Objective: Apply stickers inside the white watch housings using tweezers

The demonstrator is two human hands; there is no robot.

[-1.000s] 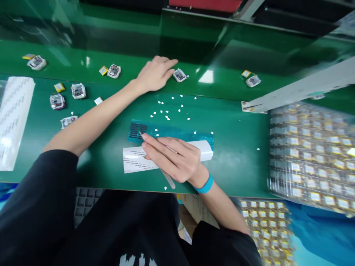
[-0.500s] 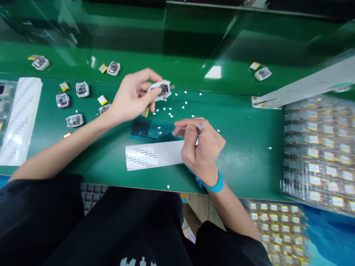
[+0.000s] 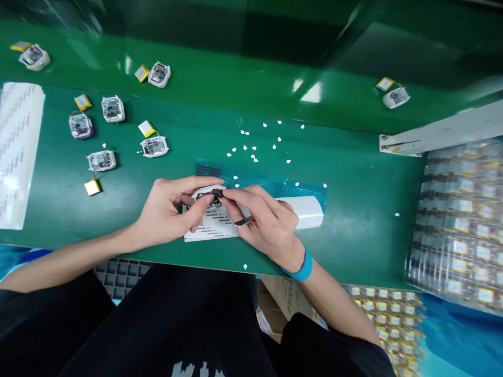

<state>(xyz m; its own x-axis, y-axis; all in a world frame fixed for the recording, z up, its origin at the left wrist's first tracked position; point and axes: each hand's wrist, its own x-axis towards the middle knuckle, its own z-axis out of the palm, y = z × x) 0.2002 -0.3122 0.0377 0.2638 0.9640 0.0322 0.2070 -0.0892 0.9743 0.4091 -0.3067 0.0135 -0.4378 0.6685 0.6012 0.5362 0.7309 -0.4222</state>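
Observation:
My left hand [image 3: 173, 209] grips a white-cased circuit unit [image 3: 208, 195] between thumb and fingers, its inner parts facing up. The thumb and index fingertip of my right hand [image 3: 263, 217] meet at the unit's right side. A thin metal tool [image 3: 244, 221], perhaps tweezers, lies inside my right hand and pokes out below the fingers. Beneath both hands is a white printed strip [image 3: 308, 212], on top of a blue film [image 3: 267, 183]. Small white round stickers [image 3: 254, 158] lie scattered beyond the hands.
Several similar units with yellow batteries, such as one unit [image 3: 154, 147], lie at the left. Another unit [image 3: 396, 98] sits at the back right. A white bar [image 3: 451, 128] and stacked clear trays [image 3: 463, 225] stand at the right; a white printed sheet [image 3: 19, 157] lies far left.
My left hand has brought the unit down and nearer to me, over the printed strip. My right hand has moved left, and its fingertips now touch the unit. The view has shifted slightly.

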